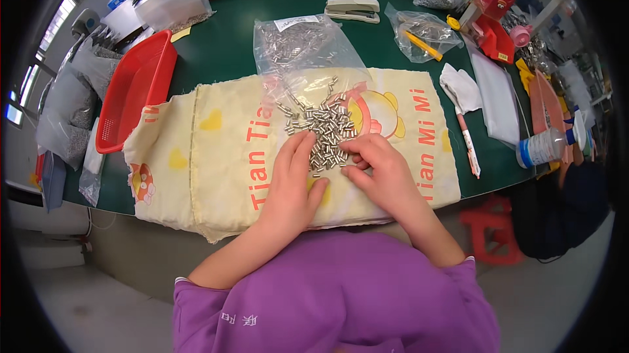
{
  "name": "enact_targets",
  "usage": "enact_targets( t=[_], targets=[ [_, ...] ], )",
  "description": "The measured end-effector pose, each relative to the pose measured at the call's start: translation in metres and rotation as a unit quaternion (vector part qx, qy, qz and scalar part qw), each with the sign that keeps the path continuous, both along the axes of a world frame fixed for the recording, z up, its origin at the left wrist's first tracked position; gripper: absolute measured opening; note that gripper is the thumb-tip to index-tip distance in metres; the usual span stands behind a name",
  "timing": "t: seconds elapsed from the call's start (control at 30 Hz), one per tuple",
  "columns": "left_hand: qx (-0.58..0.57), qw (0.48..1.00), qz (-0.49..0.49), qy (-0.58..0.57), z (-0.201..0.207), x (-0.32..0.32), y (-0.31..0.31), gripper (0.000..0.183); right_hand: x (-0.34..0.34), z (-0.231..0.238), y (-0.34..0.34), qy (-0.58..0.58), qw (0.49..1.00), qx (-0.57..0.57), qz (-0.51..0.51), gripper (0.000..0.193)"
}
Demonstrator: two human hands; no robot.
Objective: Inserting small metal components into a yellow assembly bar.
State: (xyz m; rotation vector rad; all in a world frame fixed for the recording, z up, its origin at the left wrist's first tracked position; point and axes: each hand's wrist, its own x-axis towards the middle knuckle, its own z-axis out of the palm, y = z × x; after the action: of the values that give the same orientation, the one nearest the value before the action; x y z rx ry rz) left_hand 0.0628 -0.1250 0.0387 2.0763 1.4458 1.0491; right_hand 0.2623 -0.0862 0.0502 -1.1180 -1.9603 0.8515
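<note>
A loose pile of small silver metal cylinders [329, 122] lies on a pale yellow printed cloth [219, 137]. My left hand [291, 179] rests along the pile's left side, fingers stretched out and thumb apart, with nothing seen in it. At the pile's right edge, my right hand [380, 169] has its fingers curled toward the thumb, close to the cylinders; whether a piece is between the fingertips is hidden. Just beyond the pile lies a clear plastic bag [304, 45] with more metal pieces inside, its near end reaching over the cloth and some cylinders.
A red plastic basket [141, 84] stands left on the green table [229, 12]. Behind are a stapler [352, 9] and a bag with a yellow cutter [422, 45]. To the right lie a white cloth [460, 89], a pen [468, 146] and a spray bottle [542, 148].
</note>
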Motion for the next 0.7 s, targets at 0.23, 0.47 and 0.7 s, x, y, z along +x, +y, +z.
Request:
enact_targets(
  t=[0.23, 0.47, 0.7],
  targets=[
    [-0.123, 0.992, 0.006, 0.019, 0.011, -0.005, -0.004, 0.057, 0.001, -0.012, -0.004, -0.023, 0.998, 0.047, -0.021, 0.021],
    [-0.01, 0.999, 0.007, 0.043, 0.001, 0.005, 0.006, 0.059, 0.008, -0.004, -0.004, -0.044, 0.995, 0.092, -0.001, 0.018],
    [-0.006, 0.998, -0.06, 0.037, 0.007, 0.003, 0.001, 0.075, 0.009, 0.003, -0.006, -0.096, 0.994, 0.057, -0.02, 0.016]
  ],
)
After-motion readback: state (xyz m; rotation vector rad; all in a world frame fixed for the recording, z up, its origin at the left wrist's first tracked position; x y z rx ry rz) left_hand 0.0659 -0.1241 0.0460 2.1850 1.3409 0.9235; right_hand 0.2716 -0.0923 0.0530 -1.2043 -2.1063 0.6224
